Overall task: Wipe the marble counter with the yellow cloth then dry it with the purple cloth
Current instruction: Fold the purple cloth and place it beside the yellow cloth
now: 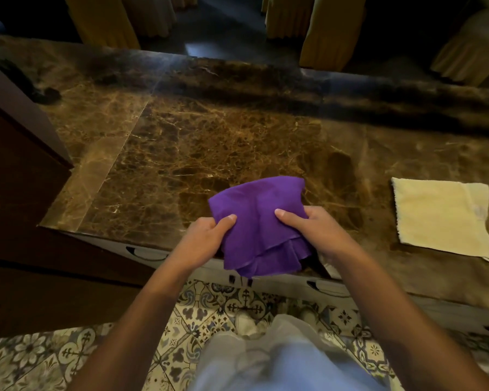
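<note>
I hold a folded purple cloth (259, 221) with both hands above the near edge of the brown marble counter (198, 142). My left hand (206, 238) grips the cloth's left side, thumb on top. My right hand (314, 230) grips its right side, thumb pressed on the top face. The cloth's lower layers hang past the counter edge. A pale yellow cloth (442, 215) lies flat and folded on the counter to the right, apart from my hands.
A dark wooden cabinet (17, 170) stands against the counter's left end. Beyond the far edge are yellow-draped tables or chairs (331, 32) over a dark floor. Patterned floor tiles (76, 356) lie below me. A small dark object (47, 94) sits at the counter's far left.
</note>
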Demonstrator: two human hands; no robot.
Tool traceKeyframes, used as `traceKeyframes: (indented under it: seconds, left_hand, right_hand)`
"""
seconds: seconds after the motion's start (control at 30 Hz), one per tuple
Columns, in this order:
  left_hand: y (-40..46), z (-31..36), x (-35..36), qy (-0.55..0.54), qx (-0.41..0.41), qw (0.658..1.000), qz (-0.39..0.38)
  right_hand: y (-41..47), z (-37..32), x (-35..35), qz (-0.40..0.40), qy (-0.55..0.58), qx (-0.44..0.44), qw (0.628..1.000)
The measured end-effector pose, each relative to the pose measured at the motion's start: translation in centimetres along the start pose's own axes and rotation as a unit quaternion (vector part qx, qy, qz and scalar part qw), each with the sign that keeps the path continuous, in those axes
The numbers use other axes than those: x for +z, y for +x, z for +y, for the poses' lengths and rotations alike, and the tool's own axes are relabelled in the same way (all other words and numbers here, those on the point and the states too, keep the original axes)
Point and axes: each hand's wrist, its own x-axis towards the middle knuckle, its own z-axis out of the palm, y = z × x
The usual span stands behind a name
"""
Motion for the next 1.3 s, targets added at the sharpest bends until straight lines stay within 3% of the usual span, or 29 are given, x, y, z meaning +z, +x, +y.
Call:
traceKeyframes:
  seconds: [0.07, 0.27, 0.37, 0.63, 0.83, 1.07, 1.3]
  left_hand:
    - [-0.2, 0.7, 0.7, 0.013, 0.048, 0.999, 0.004]
    - [-1.1, 4.0, 4.4, -0.245, 0.056, 0.967, -0.035]
    - [-1.1, 5.2, 6.7, -0.292, 0.056, 0.953, -0.059]
    - [-2.2, 10.1, 15.0, -0.250, 0.119, 0.947, -0.161]
    - [-3.8, 13.6, 22.9, -0.301, 0.103, 0.916, -0.244]
    - [-4.1, 18.2, 34.5, -0.203, 0.113, 0.958, -0.169]
    - [-4.3, 21.3, 42.5, -0.158, 0.132, 0.972, -0.113]
  right_hand:
    - [-1.5, -0.5, -1.1, 0.006, 0.033, -0.014, 0.999]
    - [-6.5, -1.6, -5.5, 0.052, 0.071, -0.069, 0.994]
    - [-8.5, -0.9, -8.3, 0.067, 0.113, -0.096, 0.987]
    - [-13.0, 1.6, -16.6, 0.114, 0.264, -0.143, 0.947]
    - [-15.0, 4.3, -24.3, 0.164, 0.177, -0.132, 0.962]
    - [-18.2, 6.8, -36.3, 0.175, 0.147, -0.142, 0.963]
    - [-18.8, 9.0, -45.6, 0.171, 0.150, -0.157, 0.961]
